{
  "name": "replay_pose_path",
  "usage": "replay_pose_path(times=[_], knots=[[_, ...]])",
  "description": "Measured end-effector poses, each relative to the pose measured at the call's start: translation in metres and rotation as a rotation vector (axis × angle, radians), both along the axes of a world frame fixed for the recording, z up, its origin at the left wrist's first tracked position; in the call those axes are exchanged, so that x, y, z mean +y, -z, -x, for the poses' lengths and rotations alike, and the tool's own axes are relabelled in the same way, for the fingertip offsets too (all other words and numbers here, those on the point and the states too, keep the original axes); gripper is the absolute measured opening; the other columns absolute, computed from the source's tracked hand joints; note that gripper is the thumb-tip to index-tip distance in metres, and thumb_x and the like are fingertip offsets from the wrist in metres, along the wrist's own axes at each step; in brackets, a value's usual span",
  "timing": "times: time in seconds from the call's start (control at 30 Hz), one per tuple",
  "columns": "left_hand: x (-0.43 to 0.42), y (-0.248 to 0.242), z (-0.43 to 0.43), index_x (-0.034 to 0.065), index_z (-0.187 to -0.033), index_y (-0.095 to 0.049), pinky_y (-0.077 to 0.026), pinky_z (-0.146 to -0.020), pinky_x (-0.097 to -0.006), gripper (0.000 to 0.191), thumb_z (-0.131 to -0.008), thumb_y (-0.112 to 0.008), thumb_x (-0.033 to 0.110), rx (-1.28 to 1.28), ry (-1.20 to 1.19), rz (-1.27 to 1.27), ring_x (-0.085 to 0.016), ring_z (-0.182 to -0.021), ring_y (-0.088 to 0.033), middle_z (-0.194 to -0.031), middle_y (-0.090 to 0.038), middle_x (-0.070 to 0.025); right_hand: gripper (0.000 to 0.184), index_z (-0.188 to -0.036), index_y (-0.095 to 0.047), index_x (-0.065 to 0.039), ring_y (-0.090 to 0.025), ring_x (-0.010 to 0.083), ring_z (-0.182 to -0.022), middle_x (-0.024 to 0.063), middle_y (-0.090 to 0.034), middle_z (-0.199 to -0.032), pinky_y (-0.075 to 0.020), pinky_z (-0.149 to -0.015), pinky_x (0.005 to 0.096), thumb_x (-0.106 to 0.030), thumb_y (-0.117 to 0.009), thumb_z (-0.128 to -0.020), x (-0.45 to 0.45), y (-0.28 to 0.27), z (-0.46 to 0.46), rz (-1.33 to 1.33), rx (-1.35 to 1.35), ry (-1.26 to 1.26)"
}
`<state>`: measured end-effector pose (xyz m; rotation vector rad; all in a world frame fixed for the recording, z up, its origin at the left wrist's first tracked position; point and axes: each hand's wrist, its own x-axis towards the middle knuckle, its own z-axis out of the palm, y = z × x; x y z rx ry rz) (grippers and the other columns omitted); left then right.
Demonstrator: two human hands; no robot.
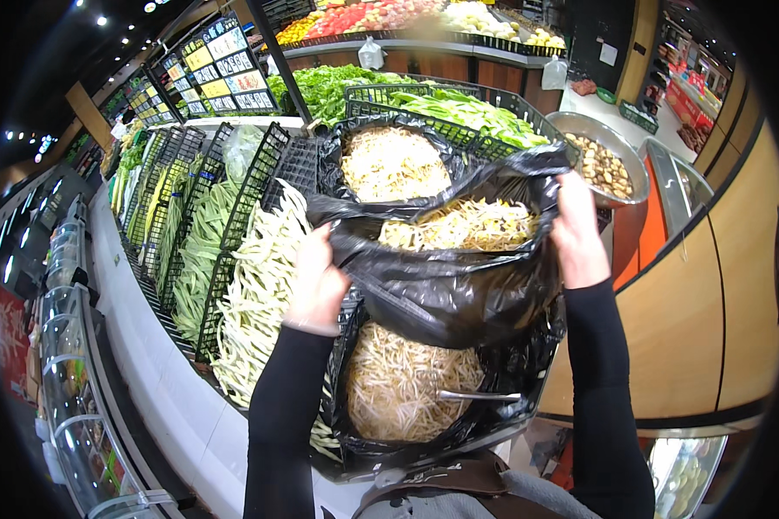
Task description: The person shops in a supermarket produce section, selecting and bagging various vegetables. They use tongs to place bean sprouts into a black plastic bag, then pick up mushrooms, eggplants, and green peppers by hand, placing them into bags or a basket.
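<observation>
Between my two hands is a black plastic bag [448,292], its mouth spread wide and bean sprouts with yellow heads [467,224] showing inside. My left hand [318,276] grips the bag's left rim, above pale green beans [259,285]. On the opposite side, my right hand [576,227] clutches the bag's raised right edge. Nearer to me, white bean sprouts [406,383] fill a black-lined bin, with a metal utensil handle [480,395] lying over them. Farther back sits another black-lined bin of sprouts [396,162].
Black crates of long green vegetables [204,240] line the left side. Leafy greens [467,113] lie behind the sprouts. At the right stands a metal bowl of mushrooms [600,162] near a curved wooden panel [688,311]. Price boards [227,61] hang at upper left.
</observation>
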<state>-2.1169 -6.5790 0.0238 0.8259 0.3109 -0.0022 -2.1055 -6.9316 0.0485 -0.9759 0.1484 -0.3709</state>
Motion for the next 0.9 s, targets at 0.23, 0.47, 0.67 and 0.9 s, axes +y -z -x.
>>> replay_pose_path(times=[0.23, 0.47, 0.67, 0.9], knots=[[-0.001, 0.078, -0.103, -0.0027, -0.097, -0.064, -0.047, -0.08, -0.0309, 0.016, -0.097, -0.05, 0.005, -0.236, -0.281, -0.397, -0.016, -0.084, -0.058, -0.097, -0.065, -0.0089, 0.026, -0.108, -0.066, -0.003, -0.065, 0.0203, -0.089, 0.0069, -0.07, -0.101, -0.0513, -0.083, 0.0323, -0.008, -0.042, -0.098, 0.007, 0.142, -0.076, 0.067, 0.147, 0.023], [0.022, 0.059, -0.031, 0.0016, -0.112, -0.067, -0.06, -0.077, -0.0366, 0.029, -0.101, -0.053, 0.025, 0.113, 0.163, -0.163, -0.019, -0.083, -0.071, -0.1, -0.073, -0.0078, 0.024, -0.11, -0.068, -0.004, -0.07, 0.0222, -0.086, 0.0087, -0.073, -0.1, -0.0585, -0.079, 0.04, -0.019, -0.053, -0.099, -0.037, 0.19, -0.053, -0.148, 0.341, -0.481], [0.009, 0.031, -0.024, 0.0008, -0.11, -0.071, -0.049, -0.084, -0.0243, 0.033, -0.097, -0.068, 0.031, -0.152, 0.45, -0.797, -0.008, -0.089, -0.064, -0.099, -0.072, 0.0004, 0.026, -0.107, -0.069, -0.003, -0.069, 0.0186, -0.085, 0.0059, -0.072, -0.101, -0.057, -0.08, 0.0339, -0.021, -0.057, -0.092, -0.067, 0.155, -0.057, -0.085, 0.351, -0.581], [0.011, 0.056, -0.106, 0.0016, -0.109, -0.07, -0.057, -0.081, -0.0346, 0.03, -0.099, -0.056, 0.026, 0.024, 0.263, -0.157, -0.019, -0.087, -0.071, -0.102, -0.075, -0.0092, 0.022, -0.087, -0.067, -0.007, -0.067, 0.0186, -0.074, 0.0063, -0.072, -0.084, -0.056, -0.069, 0.0332, -0.026, -0.057, -0.084, -0.029, 0.153, -0.142, 0.013, 0.141, -0.486]])
